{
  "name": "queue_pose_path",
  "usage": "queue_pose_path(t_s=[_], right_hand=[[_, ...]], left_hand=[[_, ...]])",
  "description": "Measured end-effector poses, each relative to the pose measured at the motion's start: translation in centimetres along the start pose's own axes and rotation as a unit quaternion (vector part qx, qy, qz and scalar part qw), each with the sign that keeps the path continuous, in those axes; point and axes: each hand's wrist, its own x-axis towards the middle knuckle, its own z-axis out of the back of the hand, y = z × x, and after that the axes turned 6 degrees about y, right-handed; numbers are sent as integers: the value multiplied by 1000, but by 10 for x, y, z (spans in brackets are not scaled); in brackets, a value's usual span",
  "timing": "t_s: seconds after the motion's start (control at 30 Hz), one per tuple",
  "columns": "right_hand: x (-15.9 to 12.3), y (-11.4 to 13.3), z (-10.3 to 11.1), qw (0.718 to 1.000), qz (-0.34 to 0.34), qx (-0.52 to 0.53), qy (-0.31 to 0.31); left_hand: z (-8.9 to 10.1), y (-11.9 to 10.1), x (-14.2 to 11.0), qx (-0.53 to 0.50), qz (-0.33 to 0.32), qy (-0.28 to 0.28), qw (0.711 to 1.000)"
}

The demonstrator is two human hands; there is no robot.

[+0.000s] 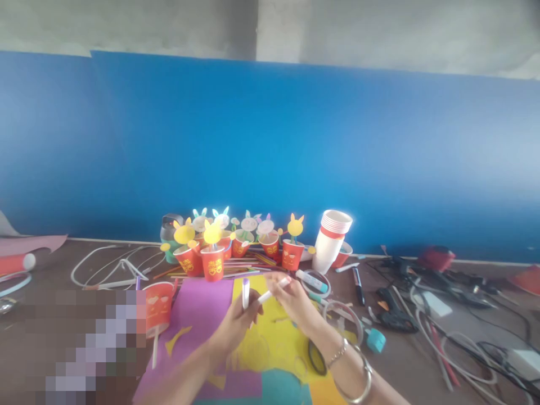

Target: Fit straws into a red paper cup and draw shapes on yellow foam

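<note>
My left hand (241,322) is closed around a white marker with a purple end (245,295), which stands nearly upright. My right hand (293,301) pinches a second white marker (269,295), slanted, with a reddish tip at its upper end. The lower end of that marker reaches the fingers of my left hand; whether they grip it I cannot tell. Under both hands lie yellow paper (248,351) with faint outlines and purple paper (198,315). A pair of dark-handled scissors (316,357) rests partly beneath my right wrist.
Red paper cups (212,264) with paper animal figures stand behind the paper. Stacked white cups (329,247) are to their right. A glue gun (396,315), cables (455,343) and a teal block (375,340) lie at right. Another red cup (158,306) is beside a pixelated area at left.
</note>
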Motion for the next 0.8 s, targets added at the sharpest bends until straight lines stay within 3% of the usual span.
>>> queue_pose_path(t_s=[0.13,0.37,0.57,0.7,0.8], right_hand=[[-2,2,-10,999,1,42,21],[-1,-12,-14,995,-47,80,24],[-3,-6,-8,995,-61,82,-10],[-8,1,1,989,-93,101,-58],[-16,-8,-5,974,-139,162,-71]], left_hand=[[-3,-7,-5,32,18,26,999],[-6,-21,-9,58,-35,77,995],[-2,-15,-5,70,-5,67,995],[7,-10,2,-3,22,-24,999],[9,-5,5,-52,52,-85,994]])
